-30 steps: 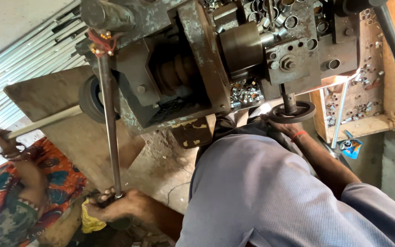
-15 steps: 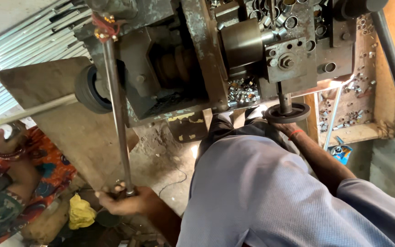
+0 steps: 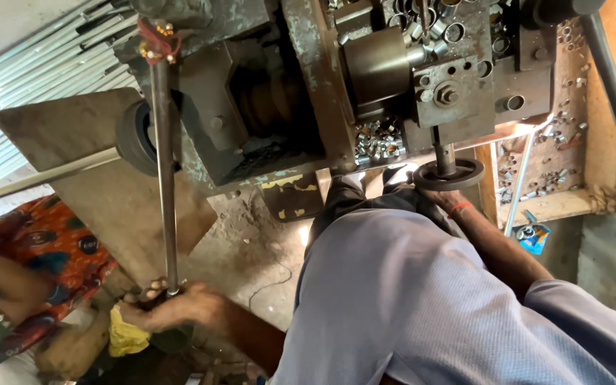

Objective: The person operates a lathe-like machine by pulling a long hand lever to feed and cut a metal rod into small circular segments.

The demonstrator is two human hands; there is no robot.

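Lever rod (image 3: pixel 166 171), long grey steel bar, runs near vertical from the red-taped pivot (image 3: pixel 152 39) at 12 o'clock down to the left hand (image 3: pixel 169 308) at 6 o'clock. Left hand is wrapped around the rod's lower end, fingers (image 3: pixel 152 291) curled tight, full grip.

Right hand (image 3: pixel 442 197) is up at the small black handwheel (image 3: pixel 449 173) under the machine head (image 3: pixel 422 68); the wheel hides the fingers, so can't tell if it grips the rim or just touches it. Red band on that wrist.

Clearances:
- Rod passes just beside the black rubber wheel (image 3: pixel 135 137) at its 9 o'clock; looks close to touching, can't confirm.
- At the rod's 3 o'clock, open gap down to the bare concrete floor (image 3: pixel 251 249), bounded by the machine's lower edge at 12 and the person's grey-trousered knee (image 3: pixel 408 299) at 3.
- At 9 o'clock of the left hand: slanted steel plate (image 3: pixel 73 178), then another person's patterned orange sleeve (image 3: pixel 44 249), near but apart.
- Yellow rag (image 3: pixel 124 335) just beside the left hand at 8 o'clock.
- Loose cut rings (image 3: pixel 378 139) piled on the machine ledge, between rod and handwheel.
- Wooden tray (image 3: pixel 572 199) of small parts at 3 o'clock of the handwheel; a thin rod (image 3: pixel 518 182) leans across its left edge.
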